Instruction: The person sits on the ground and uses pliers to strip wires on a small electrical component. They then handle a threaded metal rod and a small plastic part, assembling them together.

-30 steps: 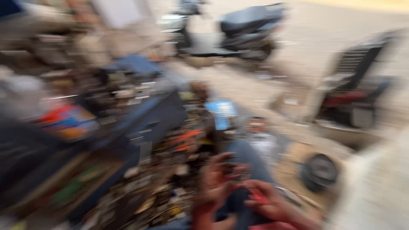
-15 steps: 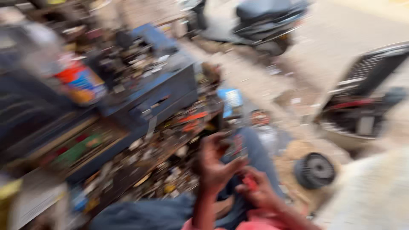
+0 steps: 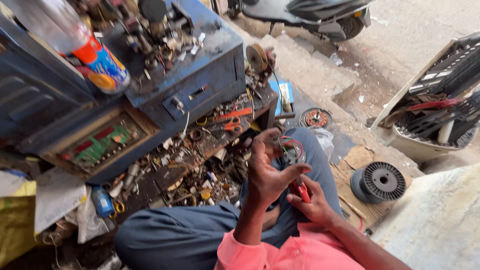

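Observation:
My left hand (image 3: 267, 167) is raised over my lap and holds a small part with red and green wires (image 3: 291, 149) looped off it. My right hand (image 3: 314, 202) sits just below and to the right of it, closed on a red-handled tool (image 3: 303, 191) whose tip points up toward the wires. Both hands are above my blue-trousered knee (image 3: 305, 150). The sleeves are pink.
A cluttered low bench (image 3: 195, 160) with screws, scraps and orange pliers (image 3: 231, 116) lies to the left. A blue metal box (image 3: 200, 75) and a plastic bottle (image 3: 80, 45) stand behind it. An empty black wire spool (image 3: 382, 181), a motor stator (image 3: 316, 118), a scooter (image 3: 310, 12) and a white casing (image 3: 430, 100) sit right.
The view has swung left and sharpened. My left hand has risen with the wired part, and my right hand stays under it with the red tool.

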